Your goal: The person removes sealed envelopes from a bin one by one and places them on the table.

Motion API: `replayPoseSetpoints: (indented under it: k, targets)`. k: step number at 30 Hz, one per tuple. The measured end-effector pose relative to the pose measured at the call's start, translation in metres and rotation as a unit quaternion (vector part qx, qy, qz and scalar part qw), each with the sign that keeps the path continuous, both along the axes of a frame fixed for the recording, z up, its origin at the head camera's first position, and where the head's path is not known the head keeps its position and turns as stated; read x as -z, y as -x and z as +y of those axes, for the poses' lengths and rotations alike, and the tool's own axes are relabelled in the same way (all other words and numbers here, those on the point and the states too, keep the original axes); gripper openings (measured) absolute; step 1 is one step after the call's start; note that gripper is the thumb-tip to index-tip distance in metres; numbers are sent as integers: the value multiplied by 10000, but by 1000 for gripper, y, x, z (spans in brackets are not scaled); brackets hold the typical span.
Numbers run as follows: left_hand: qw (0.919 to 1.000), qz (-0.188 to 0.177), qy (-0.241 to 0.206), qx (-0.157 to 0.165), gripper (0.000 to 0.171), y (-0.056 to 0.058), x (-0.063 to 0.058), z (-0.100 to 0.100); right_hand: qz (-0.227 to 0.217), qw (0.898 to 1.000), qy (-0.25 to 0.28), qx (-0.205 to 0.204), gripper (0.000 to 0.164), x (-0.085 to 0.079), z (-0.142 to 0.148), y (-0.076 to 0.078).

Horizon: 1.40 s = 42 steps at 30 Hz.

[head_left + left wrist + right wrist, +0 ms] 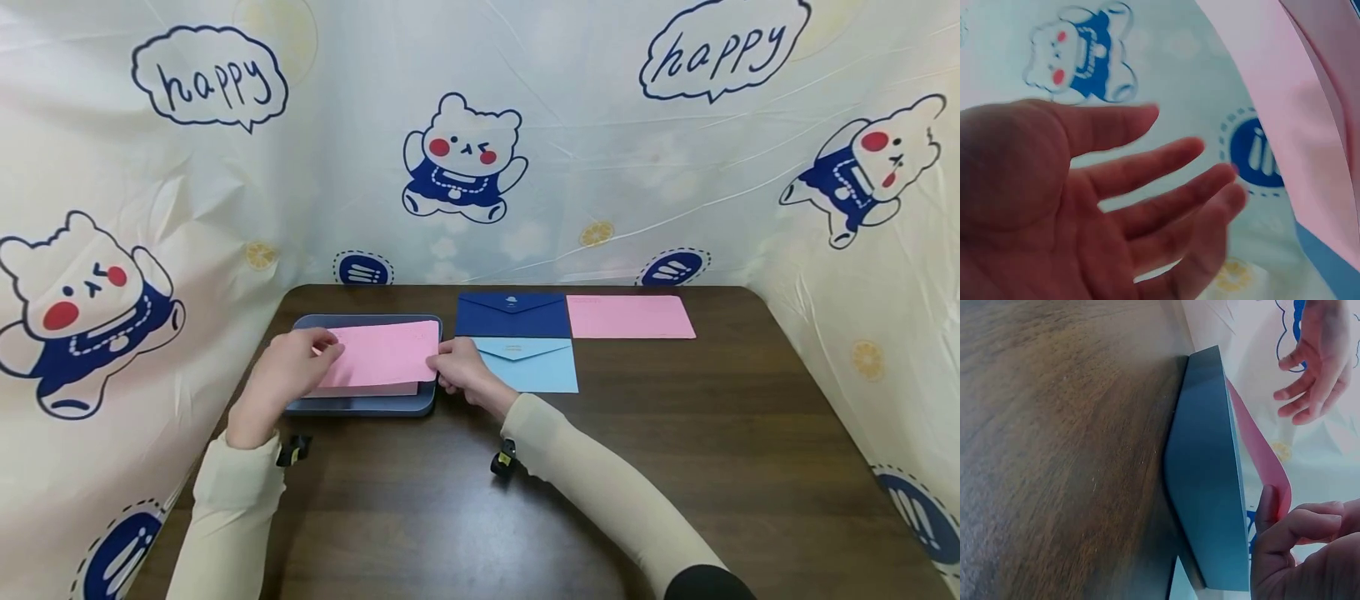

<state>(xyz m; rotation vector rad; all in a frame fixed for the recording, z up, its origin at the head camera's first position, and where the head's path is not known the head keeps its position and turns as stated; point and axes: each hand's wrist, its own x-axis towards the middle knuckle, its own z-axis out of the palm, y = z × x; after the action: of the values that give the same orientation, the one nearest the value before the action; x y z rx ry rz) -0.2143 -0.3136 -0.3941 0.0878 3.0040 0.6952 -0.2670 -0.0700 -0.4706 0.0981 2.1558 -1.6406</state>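
Observation:
My right hand (467,367) pinches the right edge of a pink envelope (386,354), thumb on one side and fingers on the other; no flap shows on it. The envelope is raised at a slant over a blue-grey tray (360,407), seen from the side in the right wrist view. My left hand (296,362) hovers by the envelope's left end. In the left wrist view its fingers (1166,156) are spread and loosely bent, with a gap to the pink paper. Under the held envelope, a paler pink piece (382,390) lies in the tray, mostly covered.
Right of the tray lie a dark blue envelope (512,321) and a light blue envelope (536,375), one behind the other. A second pink envelope (632,317) lies beside the dark blue one. All rest on a brown wooden table (675,467), with a printed curtain (585,167) around it.

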Motion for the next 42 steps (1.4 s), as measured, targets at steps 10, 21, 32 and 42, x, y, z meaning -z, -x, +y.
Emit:
replayPoseSetpoints:
  k: [10, 21, 32, 42]
  targets:
    - [9979, -89, -149, 620, 19, -18, 0, 35, -3, 9996, 292, 64, 16, 5, 7, 4]
    - [9951, -324, 15, 929, 23, -22, 32, 70, -49, 9992, 395, 34, 9, 6, 21, 6]
    - [9960, -83, 56, 883, 11, -23, 56, 88, 98, 9984, 564, 17, 13, 7, 29, 7]
    - [9962, -236, 136, 824, 7, -22, 58, 95, 0, 9985, 543, -1, 10, 8, 37, 5]
